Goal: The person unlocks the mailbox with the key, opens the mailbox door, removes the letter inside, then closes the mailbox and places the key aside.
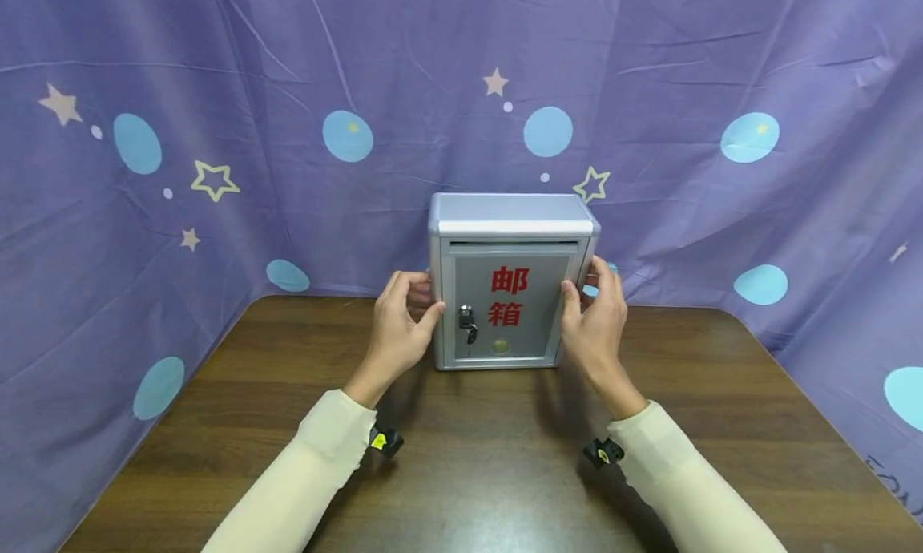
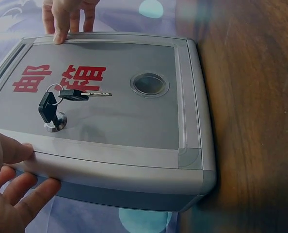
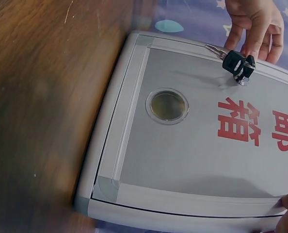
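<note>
In my head view, a grey mailbox point(image 1: 515, 282) upright at frame centre, keys point(image 1: 472, 334) at its lock point(image 1: 465, 314), left hand point(image 1: 399, 324) and right hand point(image 1: 597, 319) pinching opposite sides between thumbs and fingers point(image 2: 39, 198), brown tabletop point(image 1: 476, 465) below.

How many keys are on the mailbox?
2: one key sits in the lock on the mailbox, and the other key hangs from the first. No others are visible.
</note>
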Motion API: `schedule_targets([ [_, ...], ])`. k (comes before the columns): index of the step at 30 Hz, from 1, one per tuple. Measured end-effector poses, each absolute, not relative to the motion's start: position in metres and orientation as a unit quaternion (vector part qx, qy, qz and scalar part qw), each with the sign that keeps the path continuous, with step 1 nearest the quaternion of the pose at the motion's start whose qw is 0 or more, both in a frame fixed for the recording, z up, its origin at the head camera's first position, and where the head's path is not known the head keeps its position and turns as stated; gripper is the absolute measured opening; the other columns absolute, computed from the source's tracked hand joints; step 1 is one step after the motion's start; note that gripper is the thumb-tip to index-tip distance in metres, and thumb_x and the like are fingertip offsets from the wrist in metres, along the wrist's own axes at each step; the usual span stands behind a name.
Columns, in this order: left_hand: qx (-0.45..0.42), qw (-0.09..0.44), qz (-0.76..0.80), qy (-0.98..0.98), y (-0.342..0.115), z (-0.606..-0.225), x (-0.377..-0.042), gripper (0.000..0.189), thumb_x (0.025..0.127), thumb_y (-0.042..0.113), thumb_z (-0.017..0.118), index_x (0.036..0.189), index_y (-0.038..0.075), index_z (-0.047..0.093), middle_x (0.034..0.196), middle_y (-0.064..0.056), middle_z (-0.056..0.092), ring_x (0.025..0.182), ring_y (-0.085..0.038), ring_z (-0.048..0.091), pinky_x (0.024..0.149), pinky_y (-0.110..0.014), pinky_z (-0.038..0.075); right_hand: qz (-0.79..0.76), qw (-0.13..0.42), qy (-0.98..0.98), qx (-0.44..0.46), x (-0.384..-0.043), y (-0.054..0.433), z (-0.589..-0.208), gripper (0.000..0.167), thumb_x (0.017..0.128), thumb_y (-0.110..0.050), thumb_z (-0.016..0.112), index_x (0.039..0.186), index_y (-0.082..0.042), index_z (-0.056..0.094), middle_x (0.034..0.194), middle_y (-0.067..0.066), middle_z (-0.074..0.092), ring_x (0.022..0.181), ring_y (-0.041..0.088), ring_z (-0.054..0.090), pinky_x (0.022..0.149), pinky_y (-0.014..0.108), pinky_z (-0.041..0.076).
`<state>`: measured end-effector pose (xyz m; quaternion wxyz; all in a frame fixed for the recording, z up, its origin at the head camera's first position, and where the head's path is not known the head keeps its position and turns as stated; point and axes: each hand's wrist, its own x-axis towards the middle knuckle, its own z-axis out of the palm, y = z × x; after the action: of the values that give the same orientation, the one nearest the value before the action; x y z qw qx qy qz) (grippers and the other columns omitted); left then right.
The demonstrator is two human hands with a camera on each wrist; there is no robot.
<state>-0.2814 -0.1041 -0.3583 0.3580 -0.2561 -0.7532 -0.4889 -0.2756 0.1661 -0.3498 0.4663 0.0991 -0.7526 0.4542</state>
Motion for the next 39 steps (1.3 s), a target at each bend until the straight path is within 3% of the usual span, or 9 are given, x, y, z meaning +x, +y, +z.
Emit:
schedule_targets([
  [15, -0.233, 0.333, -0.512, -0.757, -0.101, -0.358, -0.281, 0.043, 0.08, -0.01, 0.08, 0.118, -0.007, 0.06, 0.108, -0.019, 0.063, 0.087, -0.03, 0.069, 0.072, -0.029, 0.063, 0.473, 0.419, -0.768, 0.104, -0.279, 0.176, -0.347, 0.047, 0.094, 0.0, 0.071, 0.136, 0.006, 0.053, 0.119, 0.025, 0.057, 0.101, 0.035, 0.063, 0.081, 0.05, 0.062],
  [39, -0.217, 0.334, -0.542, -0.74, -0.101, -0.36, -0.282, 0.039, 0.082, -0.007, 0.079, 0.118, -0.005, 0.063, 0.107, -0.019, 0.064, 0.086, -0.031, 0.068, 0.069, -0.027, 0.063, 0.481, 0.417, -0.762, 0.117, -0.278, 0.178, -0.348, 0.049, 0.093, -0.001, 0.072, 0.137, 0.006, 0.053, 0.117, 0.025, 0.057, 0.1, 0.035, 0.064, 0.079, 0.049, 0.062],
])
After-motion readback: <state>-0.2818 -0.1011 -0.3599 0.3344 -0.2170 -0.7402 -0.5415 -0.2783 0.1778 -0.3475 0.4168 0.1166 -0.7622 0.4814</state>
